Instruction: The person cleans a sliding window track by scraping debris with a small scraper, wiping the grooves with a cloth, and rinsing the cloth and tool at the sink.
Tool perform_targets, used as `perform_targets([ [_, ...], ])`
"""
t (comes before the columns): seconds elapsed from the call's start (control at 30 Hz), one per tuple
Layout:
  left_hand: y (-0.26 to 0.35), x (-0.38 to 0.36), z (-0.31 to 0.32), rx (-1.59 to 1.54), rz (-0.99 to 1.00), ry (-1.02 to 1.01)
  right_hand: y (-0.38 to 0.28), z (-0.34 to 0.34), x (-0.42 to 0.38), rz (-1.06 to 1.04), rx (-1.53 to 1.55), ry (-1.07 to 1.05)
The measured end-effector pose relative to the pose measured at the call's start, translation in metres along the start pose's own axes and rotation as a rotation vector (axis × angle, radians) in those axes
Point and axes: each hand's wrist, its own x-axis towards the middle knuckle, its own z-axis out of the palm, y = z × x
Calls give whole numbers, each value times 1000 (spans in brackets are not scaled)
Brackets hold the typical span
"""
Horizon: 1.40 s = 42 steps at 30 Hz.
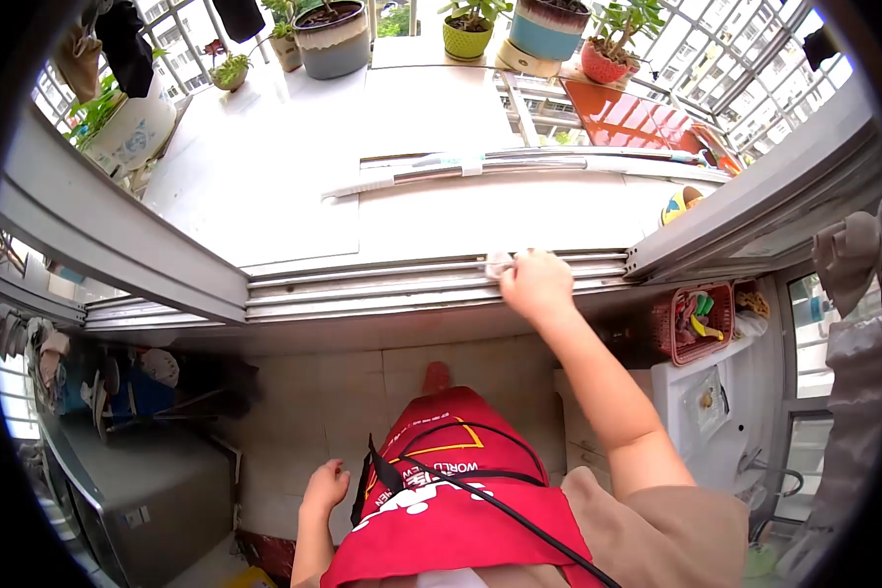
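Observation:
My right hand [541,281] is closed on a crumpled white cloth [498,266], which may be a wad of tissue. It presses the cloth onto the metal sliding-window track [402,284], left of the grey window frame [696,235]. Grooves run along the track on both sides of the hand. Down beside the red apron [461,470], my left hand [327,484] hangs low with its fingers loosely bent and slightly apart. Nothing shows in it, and it touches nothing.
Metal poles [480,169] lie across the white ledge beyond the track. Potted plants, including a grey pot [332,44], line the outer bars. A pink basket [694,323] stands by the white sink [691,416] at right. A dark grey appliance [157,500] is at left.

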Motion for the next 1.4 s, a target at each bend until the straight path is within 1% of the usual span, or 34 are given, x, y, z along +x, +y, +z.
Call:
perform_targets([
  [0.03,14,9,-14,-33,73,-9,-27,-6,-4,-66,35,22],
  [0.07,27,18,-26,-20,67,-13,-44,-9,-8,-132,71,44],
  [0.1,36,26,-36,-87,103,70,-46,-6,-5,-133,82,35],
  [0.17,35,42,-43,-207,194,208,-46,1,4,-206,373,56],
  [0.2,35,46,-46,-202,177,209,-37,-2,7,-146,552,-36],
  [0.23,34,47,-49,-194,148,195,-29,-14,3,12,728,-108],
  [0.3,25,38,-55,-182,93,169,5,-20,-2,67,802,67],
  [0.33,22,36,-59,-109,33,89,24,-21,-6,119,769,137],
  [0.37,19,37,-63,-37,-20,13,43,-20,-8,187,652,181],
  [0.43,1,41,-63,20,-58,-18,72,2,-13,255,330,257],
  [0.47,-9,43,-66,80,-87,-47,80,24,-15,201,218,321],
  [0.53,-16,56,-77,123,-67,-76,43,24,-13,185,214,292],
  [0.6,-18,66,-89,151,-70,-84,-14,6,-9,89,431,141],
  [0.67,-17,72,-104,-11,14,63,-59,-3,-1,57,679,56],
  [0.7,-20,73,-110,-12,-9,81,-83,-13,4,36,697,47],
  [0.77,-26,75,-115,-131,89,169,-132,-37,13,-167,754,102],
  [0.83,-42,74,-115,-135,51,145,-187,-41,20,-516,808,211],
  [0.87,-51,72,-114,-135,17,119,-217,-44,22,-588,831,154],
  [0.9,-60,69,-111,-134,24,110,-247,-37,22,-655,802,170],
  [0.97,-80,63,-103,-14,-108,25,-299,-14,23,-860,658,214],
  [1.0,-88,61,-99,-9,-83,3,-317,3,20,-947,640,213],
  [1.03,-95,57,-95,17,-104,-35,-329,17,12,-946,487,84],
  [1.07,-99,56,-93,43,-127,-70,-332,28,7,-914,522,178],
  [1.13,-98,61,-92,44,-113,-128,-314,34,4,-879,644,258],
  [1.17,-98,60,-91,41,-125,-171,-302,35,3,-873,640,254],
  [1.23,-97,70,-93,32,-84,-181,-269,36,4,-822,573,291],
  [1.3,-88,79,-101,28,-46,-193,-231,27,1,-728,445,317],
  [1.37,-70,89,-114,13,-15,-85,-189,19,-3,-637,398,270],
  [1.4,-65,95,-118,17,-5,-91,-168,15,-5,-588,404,268],
])
